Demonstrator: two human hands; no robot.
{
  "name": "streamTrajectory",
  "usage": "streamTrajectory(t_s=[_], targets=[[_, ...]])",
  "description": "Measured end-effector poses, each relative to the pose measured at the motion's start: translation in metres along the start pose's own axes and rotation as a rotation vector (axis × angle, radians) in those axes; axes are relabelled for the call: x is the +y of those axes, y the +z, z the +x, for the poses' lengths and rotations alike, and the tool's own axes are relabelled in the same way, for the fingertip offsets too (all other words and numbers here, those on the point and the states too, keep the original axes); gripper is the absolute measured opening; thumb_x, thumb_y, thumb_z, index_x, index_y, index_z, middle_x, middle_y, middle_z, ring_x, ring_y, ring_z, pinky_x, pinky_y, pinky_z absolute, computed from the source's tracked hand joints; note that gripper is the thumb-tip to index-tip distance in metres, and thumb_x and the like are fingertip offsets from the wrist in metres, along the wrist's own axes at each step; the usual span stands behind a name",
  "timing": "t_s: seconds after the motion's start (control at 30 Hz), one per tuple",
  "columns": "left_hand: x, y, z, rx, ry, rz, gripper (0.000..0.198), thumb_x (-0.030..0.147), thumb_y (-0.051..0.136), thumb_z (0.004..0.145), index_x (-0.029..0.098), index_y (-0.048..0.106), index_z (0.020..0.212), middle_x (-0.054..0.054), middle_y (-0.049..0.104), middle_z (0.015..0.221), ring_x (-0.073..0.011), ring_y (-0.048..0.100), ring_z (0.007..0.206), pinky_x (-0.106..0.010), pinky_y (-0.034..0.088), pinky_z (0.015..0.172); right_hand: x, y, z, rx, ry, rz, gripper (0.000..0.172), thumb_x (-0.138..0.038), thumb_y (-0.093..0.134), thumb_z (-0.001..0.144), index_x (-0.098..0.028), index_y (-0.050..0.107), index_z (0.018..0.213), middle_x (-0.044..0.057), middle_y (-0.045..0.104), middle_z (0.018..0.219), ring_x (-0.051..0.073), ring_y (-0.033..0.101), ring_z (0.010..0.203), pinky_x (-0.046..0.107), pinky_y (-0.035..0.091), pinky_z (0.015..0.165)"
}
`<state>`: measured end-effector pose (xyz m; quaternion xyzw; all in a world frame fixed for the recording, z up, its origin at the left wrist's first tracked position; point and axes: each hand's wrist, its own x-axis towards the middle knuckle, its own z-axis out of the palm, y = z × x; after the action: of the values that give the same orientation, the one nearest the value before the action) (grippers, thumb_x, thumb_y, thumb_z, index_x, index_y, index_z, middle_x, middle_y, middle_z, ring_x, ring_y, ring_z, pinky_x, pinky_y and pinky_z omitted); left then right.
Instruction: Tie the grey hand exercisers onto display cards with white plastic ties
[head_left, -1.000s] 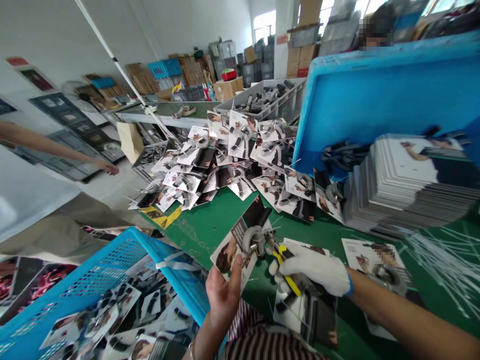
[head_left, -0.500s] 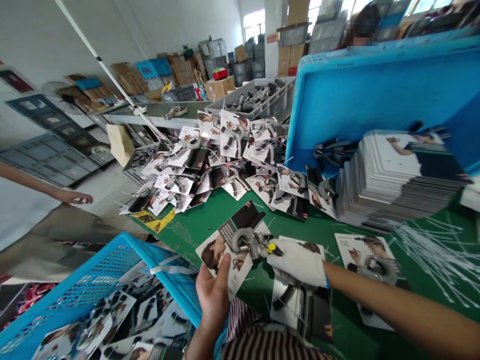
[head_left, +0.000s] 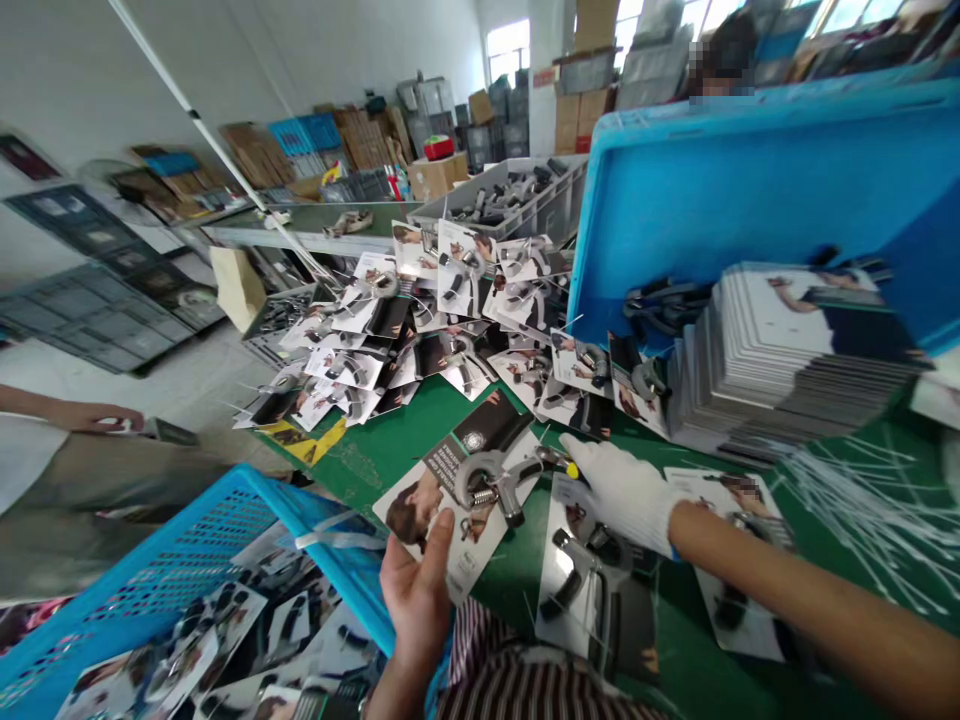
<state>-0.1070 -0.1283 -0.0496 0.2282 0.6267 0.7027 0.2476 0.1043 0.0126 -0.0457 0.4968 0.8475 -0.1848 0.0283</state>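
Observation:
My left hand point(head_left: 420, 590), bare, pinches the lower left edge of a printed backing card point(head_left: 405, 500) between thumb and fingers. A grey hand grip strengthener point(head_left: 484, 480) with a metal spring lies against that card, tilted over the green table. My right hand point(head_left: 622, 490), in a white glove, is closed round small cutting pliers point(head_left: 551, 457) with a yellow spot on the handle. The pliers' metal jaws are close to the card's right edge; whether they touch it I cannot tell. Below the glove lies another carded hand grip point(head_left: 592, 590), with one more point(head_left: 739, 530) to the right.
Carded grips point(head_left: 465, 280) are heaped at the table's far side. A stack of cards point(head_left: 780, 350) stands before a tilted blue bin point(head_left: 750, 190). White cable ties point(head_left: 862, 520) lie on the right. A blue basket point(head_left: 247, 500) holds more cards; another person's hand point(head_left: 97, 415) is at far left.
My right hand and the pliers have moved right, away from the grip's middle. The card in my left hand has shifted slightly left. The other person's hand has moved left and lower.

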Motion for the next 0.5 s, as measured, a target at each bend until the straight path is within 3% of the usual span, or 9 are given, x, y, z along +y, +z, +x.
streamTrajectory(t_s=[0.23, 0.5], targets=[[0.0005, -0.0012, 0.0030, 0.006, 0.114, 0.017, 0.039, 0.031, 0.079, 0.078, 0.017, 0.072, 0.113, -0.010, 0.073, 0.119, -0.0274, 0.070, 0.108, -0.031, 0.058, 0.091, -0.0062, -0.0013, -0.0016, -0.012, -0.057, -0.074, 0.059, -0.030, 0.048, 0.092, -0.022, 0.038, 0.150, 0.017, 0.066, 0.118, 0.032, 0.065, 0.099, 0.037, 0.047, 0.076], [0.0008, -0.0033, 0.0033, 0.008, 0.075, 0.052, 0.044, 0.034, 0.080, 0.076, 0.013, 0.072, 0.114, -0.012, 0.073, 0.118, -0.0279, 0.070, 0.107, -0.032, 0.057, 0.092, -0.0090, 0.0008, 0.0004, 0.043, -0.082, -0.073, 0.063, -0.025, 0.050, 0.089, -0.017, 0.037, 0.149, 0.019, 0.065, 0.111, 0.036, 0.062, 0.097, 0.043, 0.045, 0.077]])
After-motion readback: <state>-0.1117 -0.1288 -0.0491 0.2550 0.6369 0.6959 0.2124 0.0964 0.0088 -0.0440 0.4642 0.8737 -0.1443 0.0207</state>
